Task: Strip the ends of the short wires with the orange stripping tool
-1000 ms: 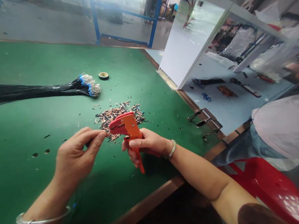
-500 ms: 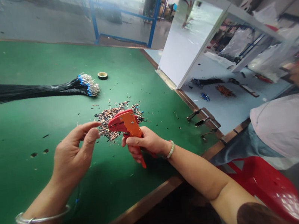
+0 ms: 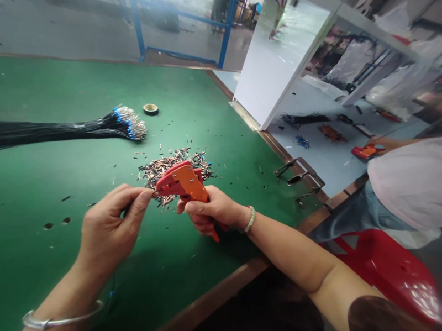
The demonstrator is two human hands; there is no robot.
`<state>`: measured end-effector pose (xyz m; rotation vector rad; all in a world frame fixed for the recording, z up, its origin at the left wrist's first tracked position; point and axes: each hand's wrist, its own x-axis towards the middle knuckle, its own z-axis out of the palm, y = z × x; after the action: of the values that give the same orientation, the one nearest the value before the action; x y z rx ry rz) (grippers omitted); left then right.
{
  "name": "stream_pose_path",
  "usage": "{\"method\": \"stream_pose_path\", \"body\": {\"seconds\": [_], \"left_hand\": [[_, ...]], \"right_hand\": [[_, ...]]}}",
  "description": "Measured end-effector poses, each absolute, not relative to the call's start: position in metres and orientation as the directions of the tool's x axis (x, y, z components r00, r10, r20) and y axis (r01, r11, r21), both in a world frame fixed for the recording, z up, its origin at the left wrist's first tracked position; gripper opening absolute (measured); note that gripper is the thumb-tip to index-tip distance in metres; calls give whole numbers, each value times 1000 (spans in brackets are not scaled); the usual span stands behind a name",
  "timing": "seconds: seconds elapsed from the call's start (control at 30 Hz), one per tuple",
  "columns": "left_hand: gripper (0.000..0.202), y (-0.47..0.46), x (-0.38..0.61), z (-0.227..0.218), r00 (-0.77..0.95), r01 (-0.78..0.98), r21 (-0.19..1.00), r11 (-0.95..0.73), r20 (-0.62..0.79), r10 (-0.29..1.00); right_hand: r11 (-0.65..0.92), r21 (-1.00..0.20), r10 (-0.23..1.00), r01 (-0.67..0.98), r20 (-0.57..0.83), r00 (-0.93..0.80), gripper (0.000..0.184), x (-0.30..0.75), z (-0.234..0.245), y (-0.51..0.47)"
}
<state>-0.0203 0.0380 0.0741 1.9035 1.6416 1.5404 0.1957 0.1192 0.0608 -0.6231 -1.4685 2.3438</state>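
Green tabletop [image 3: 15, 164] carries a heap of wire offcuts [image 3: 174, 172] at centre, where the right hand [image 3: 211, 211] grips an orange-and-red wire stripper [image 3: 186, 185] shut-fisted, while the left hand [image 3: 114, 230] has moved closer, pinching a thin wire [image 3: 154, 194] at its red nose.

A green-topped counter [image 3: 6, 110] with a wooden edge strip [image 3: 186, 317] runs across the view. On it lies a long bundle of black wires [image 3: 52, 133], its ends fanned into blue collars and bright metal tips. Just beyond those tips sits a small roll of tape [image 3: 150, 109]. Nearer, a heap of copper-and-dark wire offcuts [image 3: 171, 169] spreads loosely, with stray black bits [image 3: 67, 198] scattered around it. Metal clips [image 3: 299, 178] stand at the counter's far right edge.
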Motion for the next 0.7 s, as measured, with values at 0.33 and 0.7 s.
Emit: {"method": "stream_pose_path", "body": {"seconds": [0.33, 0.7], "left_hand": [[18, 35, -22, 82, -188, 650, 686, -326, 561, 806], [8, 37, -27, 67, -13, 846, 381, -374, 715, 699]], "right_hand": [[-211, -976, 471, -56, -51, -881, 58, 225, 88, 139], [882, -353, 316, 311, -45, -948, 40, 222, 83, 121]]}}
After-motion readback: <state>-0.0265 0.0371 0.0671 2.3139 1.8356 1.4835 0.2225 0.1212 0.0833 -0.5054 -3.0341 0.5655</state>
